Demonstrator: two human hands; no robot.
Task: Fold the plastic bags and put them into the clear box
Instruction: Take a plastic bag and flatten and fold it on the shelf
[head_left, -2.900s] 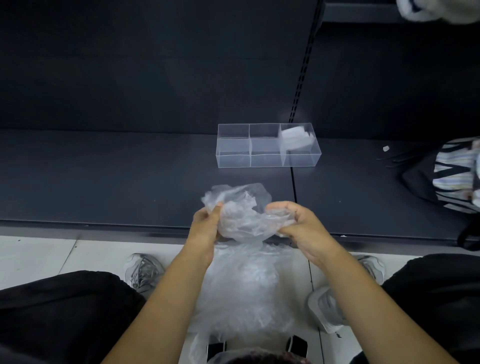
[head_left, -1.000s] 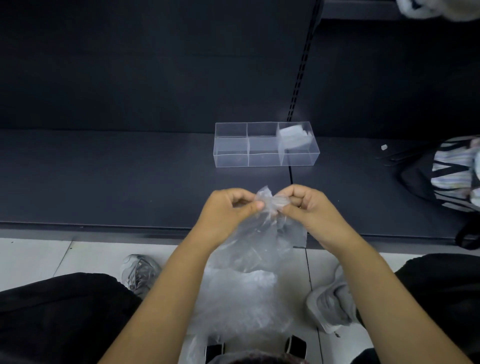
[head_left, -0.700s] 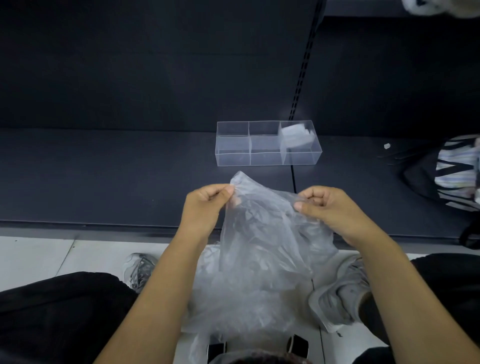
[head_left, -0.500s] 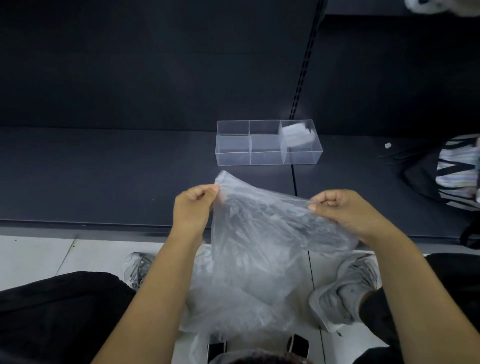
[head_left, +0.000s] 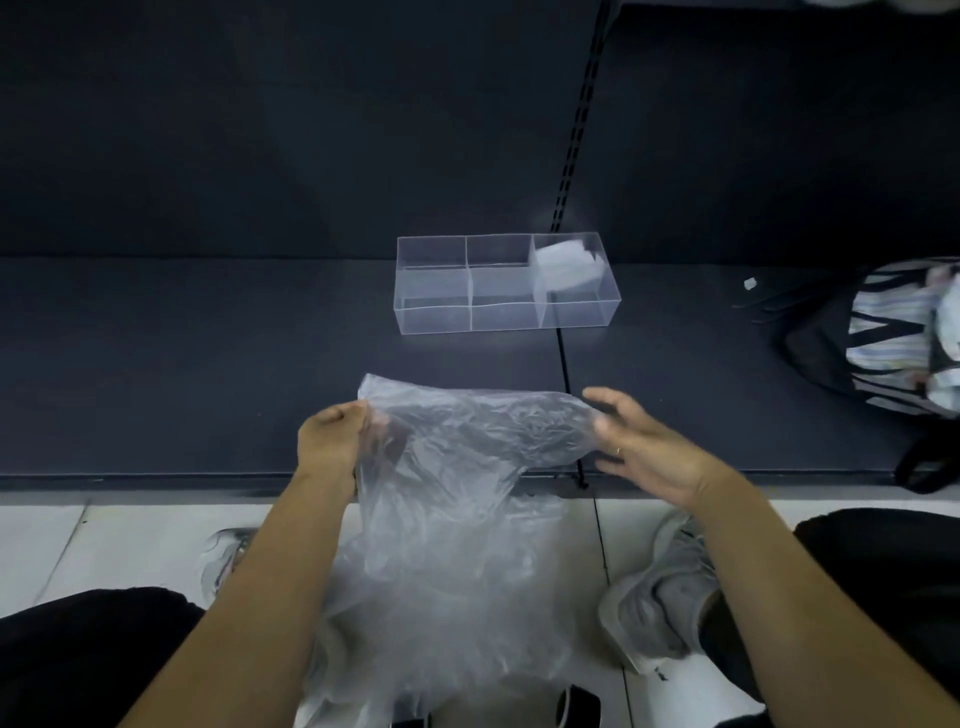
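Note:
A clear, crinkled plastic bag (head_left: 467, 447) hangs spread out between my hands over the front edge of the dark shelf (head_left: 182, 374). My left hand (head_left: 332, 441) grips its left top corner with curled fingers. My right hand (head_left: 639, 447) is at the bag's right edge with fingers stretched out, the thumb touching the plastic. Farther back on the shelf stands the clear box (head_left: 431, 317), split into compartments. A folded white bag (head_left: 566, 265) lies in its right end.
A heap of more clear bags (head_left: 447, 634) lies on the tiled floor between my grey shoes (head_left: 660, 608). A black bag with striped cloth (head_left: 893, 338) sits on the shelf at the right. A small white scrap (head_left: 749, 283) lies near it.
The crumpled bag was pulled open and stretched wide between the hands, then lowered toward the shelf. My right hand's fingers have straightened from a pinch.

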